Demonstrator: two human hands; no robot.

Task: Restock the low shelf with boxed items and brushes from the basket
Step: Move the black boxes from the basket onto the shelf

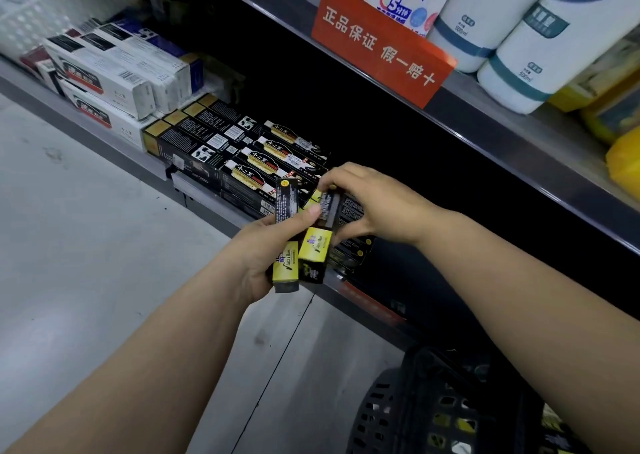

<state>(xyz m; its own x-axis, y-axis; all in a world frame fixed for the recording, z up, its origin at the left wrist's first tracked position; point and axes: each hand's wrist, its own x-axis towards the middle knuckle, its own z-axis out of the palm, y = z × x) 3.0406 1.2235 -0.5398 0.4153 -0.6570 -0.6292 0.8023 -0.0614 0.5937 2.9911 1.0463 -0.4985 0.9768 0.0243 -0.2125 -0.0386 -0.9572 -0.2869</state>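
Fingers of the left hand (263,249) curl tightly round three small boxes (286,266), two showing yellow faces and one upright with its black side out, the thumb pressed across them. The right hand (370,204) pinches a fourth small box (329,209) narrowly between fingertips (332,180) above and thumb below, touching the left hand's bundle, just over the front edge of the low shelf (204,204). Both hands cover that part of the shelf. More dark small boxes (349,256) lie under the right wrist. To the left lie long black cartons (214,141) (four gold ends can be counted), then stacked white cartons (114,79). An upper shelf overhangs, bearing an orange sign (381,44) and at least three white bottles (530,44). A dark plastic basket (415,401) sits lower right, yellow-and-black packs showing through its mesh.
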